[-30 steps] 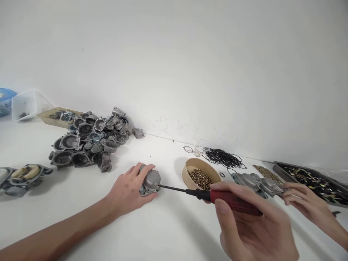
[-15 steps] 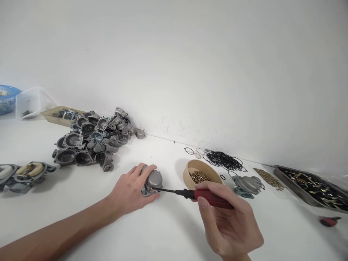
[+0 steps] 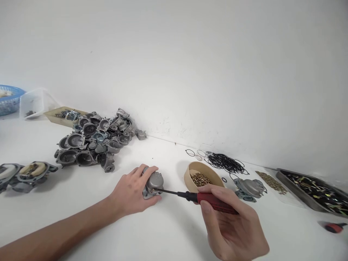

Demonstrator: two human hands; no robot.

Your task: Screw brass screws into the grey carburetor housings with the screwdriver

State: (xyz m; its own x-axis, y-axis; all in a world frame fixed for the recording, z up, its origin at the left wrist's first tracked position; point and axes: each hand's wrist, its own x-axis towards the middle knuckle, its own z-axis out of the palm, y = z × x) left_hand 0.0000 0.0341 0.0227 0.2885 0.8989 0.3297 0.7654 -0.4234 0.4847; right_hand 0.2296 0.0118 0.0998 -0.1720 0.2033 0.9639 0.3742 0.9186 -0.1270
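A grey metal carburetor (image 3: 156,181) rests on the white table, its rounded bowl facing up. Round its left side wrap the fingers of my left hand (image 3: 133,192), with the thumb at the near edge. My right hand (image 3: 233,224) grips the red and black handle of a screwdriver (image 3: 214,201) between thumb and fingers. The thin shaft points left, and its tip meets the carburetor's near edge, where a small brass-coloured screw seems to sit. Behind the screwdriver stands a round tan bowl (image 3: 190,177) holding many small brass-coloured screws (image 3: 200,179).
Grey bowl castings (image 3: 87,145) are heaped at the back left, with carburetor bodies (image 3: 29,175) nearer. Right of the bowl lie black rubber rings (image 3: 225,162), another carburetor (image 3: 250,187), small brass parts (image 3: 272,182), a metal tray (image 3: 299,195) and a red-handled tool (image 3: 335,227).
The whole view has shifted slightly, so things appear a little to the right. Both hands keep their hold, and the screwdriver tip stays at the carburetor's near edge.
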